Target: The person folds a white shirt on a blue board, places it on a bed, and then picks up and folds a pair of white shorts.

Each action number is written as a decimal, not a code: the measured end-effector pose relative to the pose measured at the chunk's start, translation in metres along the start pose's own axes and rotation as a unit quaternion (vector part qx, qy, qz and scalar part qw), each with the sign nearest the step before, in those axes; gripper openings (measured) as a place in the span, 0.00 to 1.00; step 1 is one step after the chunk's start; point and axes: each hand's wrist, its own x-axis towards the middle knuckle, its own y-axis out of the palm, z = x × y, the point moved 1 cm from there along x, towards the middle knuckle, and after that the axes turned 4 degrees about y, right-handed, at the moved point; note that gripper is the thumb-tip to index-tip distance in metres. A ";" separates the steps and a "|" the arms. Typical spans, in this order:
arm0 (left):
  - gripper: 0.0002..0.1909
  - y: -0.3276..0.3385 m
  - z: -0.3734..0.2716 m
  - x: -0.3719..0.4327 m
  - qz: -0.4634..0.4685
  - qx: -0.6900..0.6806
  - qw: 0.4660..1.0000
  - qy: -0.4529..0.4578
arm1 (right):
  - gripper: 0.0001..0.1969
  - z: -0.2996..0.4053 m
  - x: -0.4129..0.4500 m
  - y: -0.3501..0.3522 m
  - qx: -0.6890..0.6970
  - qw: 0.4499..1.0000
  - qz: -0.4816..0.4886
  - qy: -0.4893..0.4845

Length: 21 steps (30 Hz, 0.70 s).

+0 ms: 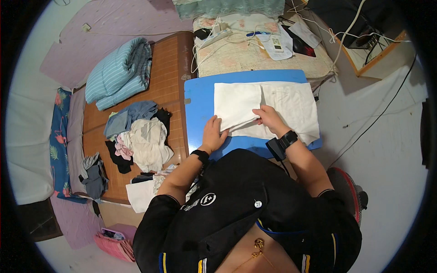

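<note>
White trousers or a similar white garment [293,109] lie across a blue tabletop [201,136], with the left part folded over towards the middle. My right hand [269,119] pinches the lower right corner of the folded part between thumb and fingers. At the fold's lower left corner is my left hand [213,134], its fingers on the cloth edge and its thumb apart; whether it grips the cloth I cannot tell. A pocket shows on the flat right part of the garment.
Left, a bed with a brown mat [164,78] bears a folded blue striped quilt [116,71] and heaped clothes [145,140]. Behind the table, a cloth-covered surface [222,63] holds a power strip [216,37], cables and a remote control [276,44]. A black cable [375,116] runs along the right floor.
</note>
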 end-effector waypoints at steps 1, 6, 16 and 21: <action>0.29 0.001 0.003 0.001 0.002 -0.011 1.000 -0.003 | 0.10 0.004 0.003 0.001 0.021 1.000 0.016 -0.015; 0.35 -0.016 -0.008 -0.004 0.033 -0.009 0.998 0.057 | 0.11 0.026 0.013 0.010 0.090 0.995 0.040 -0.024; 0.26 0.004 0.013 0.000 -0.051 -0.007 0.998 -0.024 | 0.11 0.050 0.012 0.033 0.061 0.992 0.069 -0.084; 0.26 -0.011 0.005 -0.007 -0.051 0.066 0.997 0.002 | 0.12 0.038 0.009 0.025 -0.061 0.991 0.006 -0.123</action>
